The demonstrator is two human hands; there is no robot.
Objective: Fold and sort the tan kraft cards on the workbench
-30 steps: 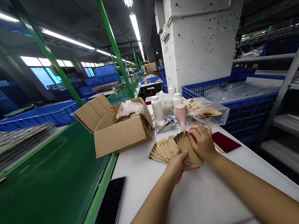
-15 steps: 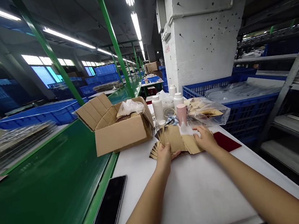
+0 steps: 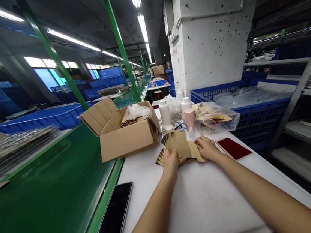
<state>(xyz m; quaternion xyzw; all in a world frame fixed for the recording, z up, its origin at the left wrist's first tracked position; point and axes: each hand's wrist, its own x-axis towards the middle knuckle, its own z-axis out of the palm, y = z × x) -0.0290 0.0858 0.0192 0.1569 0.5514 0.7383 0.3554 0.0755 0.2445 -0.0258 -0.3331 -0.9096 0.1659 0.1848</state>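
My left hand (image 3: 171,161) is closed around a fanned bunch of brown paper cards (image 3: 181,145), thumb on top; some show dark ends at the left. More of these cards spread out beneath and to the right, low over the white tabletop. My right hand (image 3: 207,148) rests its fingertips on the right-hand cards, fingers extended and slightly bent. Its thumb is mostly hidden. Beside it on the table lies a dark red panel (image 3: 235,148) with a brown border along its left side.
An open cardboard box (image 3: 127,139) with brown pieces and clear plastic stands left, by a green conveyor belt (image 3: 49,197). White bottles (image 3: 165,113), a pink bottle (image 3: 190,119) and a plastic bag (image 3: 218,116) stand behind. A phone (image 3: 111,216) lies near left; a blue crate (image 3: 257,115) is right.
My right hand has moved left and slightly nearer me, its fingertips coming down onto the cards. More of the red panel's left edge shows. My left hand stays about where it was.
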